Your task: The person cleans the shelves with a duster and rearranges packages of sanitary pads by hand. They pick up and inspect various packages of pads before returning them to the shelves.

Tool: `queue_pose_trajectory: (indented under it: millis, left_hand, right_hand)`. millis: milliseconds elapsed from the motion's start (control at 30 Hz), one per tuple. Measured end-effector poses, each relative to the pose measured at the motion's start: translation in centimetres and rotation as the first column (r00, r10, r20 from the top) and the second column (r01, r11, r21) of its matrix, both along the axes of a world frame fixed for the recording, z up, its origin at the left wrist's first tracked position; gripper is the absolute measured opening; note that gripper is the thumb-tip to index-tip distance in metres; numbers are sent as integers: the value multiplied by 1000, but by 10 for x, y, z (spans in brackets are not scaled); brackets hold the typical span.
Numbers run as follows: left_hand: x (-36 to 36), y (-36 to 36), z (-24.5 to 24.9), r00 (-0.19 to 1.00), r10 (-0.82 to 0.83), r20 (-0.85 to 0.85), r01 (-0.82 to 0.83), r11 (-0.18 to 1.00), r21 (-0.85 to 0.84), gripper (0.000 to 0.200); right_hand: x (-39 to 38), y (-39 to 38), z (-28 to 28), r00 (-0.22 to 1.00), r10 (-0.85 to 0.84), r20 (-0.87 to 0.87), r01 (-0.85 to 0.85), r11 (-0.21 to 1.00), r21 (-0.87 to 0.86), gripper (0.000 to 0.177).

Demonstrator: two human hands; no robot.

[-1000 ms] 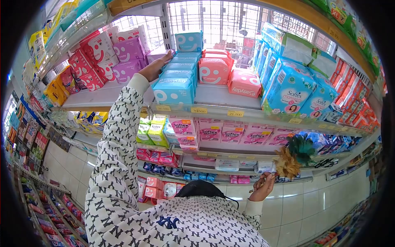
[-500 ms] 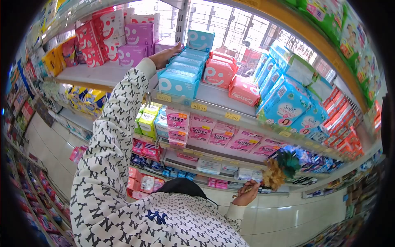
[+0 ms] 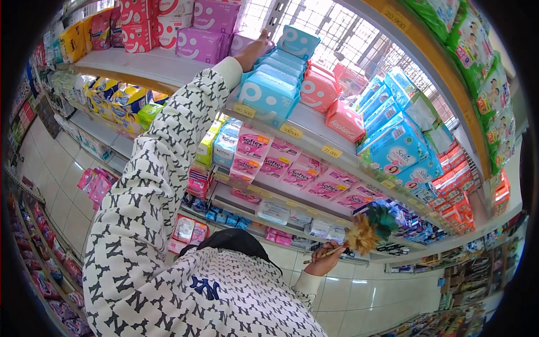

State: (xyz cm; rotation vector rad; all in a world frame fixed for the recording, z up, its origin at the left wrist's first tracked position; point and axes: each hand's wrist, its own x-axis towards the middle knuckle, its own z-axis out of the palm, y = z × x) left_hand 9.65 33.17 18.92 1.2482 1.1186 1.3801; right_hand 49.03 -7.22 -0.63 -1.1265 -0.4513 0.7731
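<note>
Left hand was noted high at the top shelf, laid against blue packs, fingers seemingly flat, not closed, right hand clamped round a feather duster, held low.

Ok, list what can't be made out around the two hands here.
- Head view: fingertips of the left hand, hidden behind the blue packs; grip unclear.
- Head view: feather duster handle, partly covered by the right hand.
- Head view: green packs, cut off by the picture's round edge.
</note>
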Motion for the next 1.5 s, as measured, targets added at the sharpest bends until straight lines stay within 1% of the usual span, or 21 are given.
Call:
queue_pose_trajectory:
  millis: [100,200,300,400,433,467,533,600,667,700,800,933,1133,1167,1200,1300,1333,1367,1400,1467,1500]
  left_hand:
    - [-3,-44,23,962,153,228,-163,986,22,75]
    - [-23,-94,23,985,34,167,-98,913,396,61]
    - [-66,-194,26,989,-128,-68,144,812,565,49]
    - [-82,-278,-31,885,-464,-50,448,815,367,47]
    - [-111,-293,-56,810,-503,-301,576,777,255,47]
    - [-124,-314,-87,717,-690,-99,697,711,97,46]
    - [-142,-334,-176,657,-752,63,751,644,-149,44]
    - [-141,-355,-309,851,-417,319,521,744,-418,45]
    - [-168,-392,-534,996,1,-88,-53,810,-584,65]
    - [-173,-418,-570,838,-24,-546,-369,712,-597,75]
    - [-202,-471,-723,738,91,-668,-599,545,-587,96]
    - [-188,-476,-722,741,-125,-660,-638,176,-749,132]
    - [-176,-446,-711,629,-315,-710,-696,178,-696,134]
    - [-174,-443,-721,619,-288,-731,-716,178,-676,132]
    - [-172,-443,-738,607,-269,-748,-729,186,-659,130]
    - [-159,-448,-754,577,-97,-811,-780,229,-582,125]
    - [-147,-465,-696,549,-64,-833,-811,203,-549,124]
    - [-137,-473,-699,472,7,-881,-862,213,-460,123]
    - [-130,-476,-687,532,67,-844,-841,157,-517,123]
    - [-119,-494,-696,596,297,-746,-802,261,-537,128]
    - [-109,-502,-693,660,346,-667,-751,325,-574,128]
  right_hand:
    - [-12,-9,-1,997,40,-63,-43,998,-44,43]
    - [-15,-12,-34,999,-17,45,23,989,-143,38]
    - [-20,-25,-92,957,-77,280,110,989,-102,24]
    - [-27,-46,-132,952,17,306,100,927,-361,22]
    - [-21,-67,-155,961,129,246,15,860,-511,27]
    - [-11,-82,-194,959,226,171,-70,774,-629,31]
    - [1,-135,-257,962,273,-14,-136,433,-891,30]
    - [12,-211,-318,943,217,-253,-297,201,-934,35]
    - [-9,-269,-315,915,299,-270,-298,52,-953,34]
    - [-15,-295,-304,901,355,-251,-270,6,-963,34]
    - [-20,-349,-249,850,507,-141,-131,-56,-990,32]
    - [1,-387,-152,794,608,-3,71,-99,-993,31]
    - [18,-363,-94,611,771,179,247,29,-969,28]
    - [41,-372,-101,460,855,239,235,142,-962,28]
    - [-39,-305,-98,688,695,210,251,43,-967,20]
    - [-80,-245,-132,440,873,211,263,100,-960,28]
    - [-69,-229,-95,302,934,190,306,94,-947,32]
    - [-69,-217,-114,191,965,182,337,110,-935,40]
    - [-95,-194,-126,78,968,238,287,206,-935,48]
    - [-148,-150,-167,1,959,283,135,281,-950,54]
    - [-179,-120,-176,12,976,219,35,219,-975,69]
